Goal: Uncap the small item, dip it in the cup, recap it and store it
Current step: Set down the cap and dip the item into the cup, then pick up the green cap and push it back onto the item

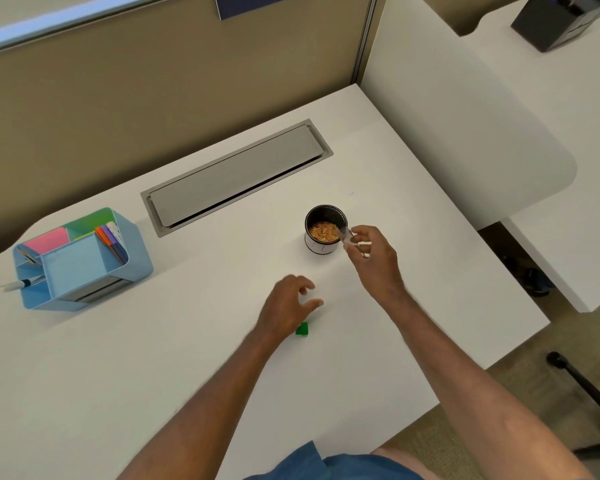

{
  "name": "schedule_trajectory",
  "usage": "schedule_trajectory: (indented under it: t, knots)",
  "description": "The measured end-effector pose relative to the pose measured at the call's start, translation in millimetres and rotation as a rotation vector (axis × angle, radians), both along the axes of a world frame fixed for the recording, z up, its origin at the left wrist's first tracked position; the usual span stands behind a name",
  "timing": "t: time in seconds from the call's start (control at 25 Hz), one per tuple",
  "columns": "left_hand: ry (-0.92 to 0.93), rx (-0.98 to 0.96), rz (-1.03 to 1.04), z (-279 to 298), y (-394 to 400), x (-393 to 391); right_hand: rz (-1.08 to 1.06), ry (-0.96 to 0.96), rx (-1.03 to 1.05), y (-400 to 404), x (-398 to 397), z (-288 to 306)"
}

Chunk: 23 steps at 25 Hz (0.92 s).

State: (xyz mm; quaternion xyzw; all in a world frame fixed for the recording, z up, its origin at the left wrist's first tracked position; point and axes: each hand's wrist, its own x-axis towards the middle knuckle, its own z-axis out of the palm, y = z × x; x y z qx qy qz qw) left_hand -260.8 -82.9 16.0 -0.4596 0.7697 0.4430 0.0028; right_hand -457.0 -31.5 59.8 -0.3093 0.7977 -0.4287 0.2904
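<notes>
right hand (371,252) pinching small item (347,237) at cup (323,228) rim | left hand (288,306) spread, palm down

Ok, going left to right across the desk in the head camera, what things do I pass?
White marker → blue desk organizer → grey cable hatch → left hand above the green cap → dark cup → right hand holding a clear small item.
</notes>
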Motion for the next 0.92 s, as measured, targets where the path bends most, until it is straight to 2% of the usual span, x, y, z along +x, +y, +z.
schedule_trajectory:
  t: [0.12,0.36,0.48,0.56,0.64,0.76,0.84,0.92]
  knots:
    - [-0.078,0.014,-0.130,-15.9,25.2,18.8,-0.040,-0.068,0.002,21.9,13.3,-5.0]
    - [-0.103,-0.026,-0.164,-25.3,44.7,30.9,-0.017,-0.134,0.056,56.3,34.7,-15.6]
    - [-0.086,-0.055,-0.113,-28.5,47.3,30.8,-0.006,-0.167,0.054,62.8,42.1,-16.0]
    - [-0.031,0.029,0.074,-26.3,48.4,30.7,0.009,-0.167,0.054,66.3,47.2,-14.7]
    - [0.098,0.261,0.400,-17.4,45.6,29.5,0.028,-0.162,0.055,68.5,51.4,-14.2]
    - [0.532,0.743,0.879,5.7,39.5,35.6,0.099,-0.150,0.062,70.0,63.2,-14.7]
    - [0.724,0.870,1.012,20.4,34.9,43.6,0.180,-0.115,0.070,68.8,74.5,-14.0]
    - [0.794,0.870,1.035,30.1,33.4,54.9,0.269,-0.078,0.060,65.8,88.6,-12.4]
